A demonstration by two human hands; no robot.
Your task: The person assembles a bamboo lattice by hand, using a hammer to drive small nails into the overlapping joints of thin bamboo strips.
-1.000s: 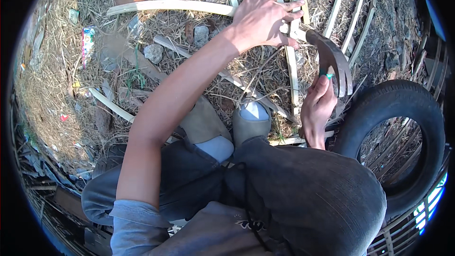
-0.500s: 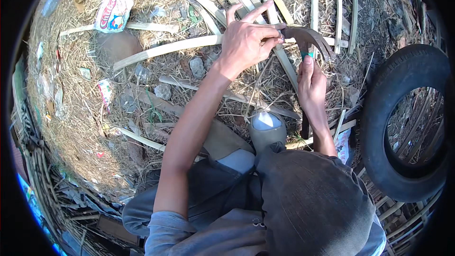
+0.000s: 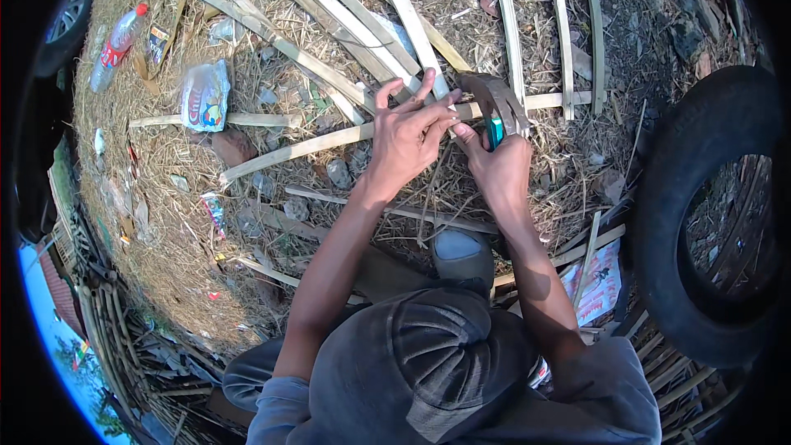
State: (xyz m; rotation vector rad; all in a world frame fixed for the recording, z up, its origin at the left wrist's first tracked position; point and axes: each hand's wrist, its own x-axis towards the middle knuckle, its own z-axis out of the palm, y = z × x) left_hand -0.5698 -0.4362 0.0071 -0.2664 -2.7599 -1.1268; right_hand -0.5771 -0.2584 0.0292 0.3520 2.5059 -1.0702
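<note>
My right hand grips a claw hammer close under its head, around the green part of the handle. The dark hammer head lies over a long crosswise wooden slat. Beside it, my left hand has thumb and forefinger pinched together, the other fingers raised. Whatever is in that pinch is too small to make out. Both hands are over the spot where a lengthwise slat meets the crosswise one. Further right, another lengthwise slat crosses it too.
A black tyre lies at the right. Several loose slats fan out at the far left. A plastic bottle, a printed plastic bag and a stone lie on dry straw. My shoe is close below the hands.
My right hand and the hammer have come left, close to my left hand, and the hammer has turned. The view has shifted, so the slats appear lower.
</note>
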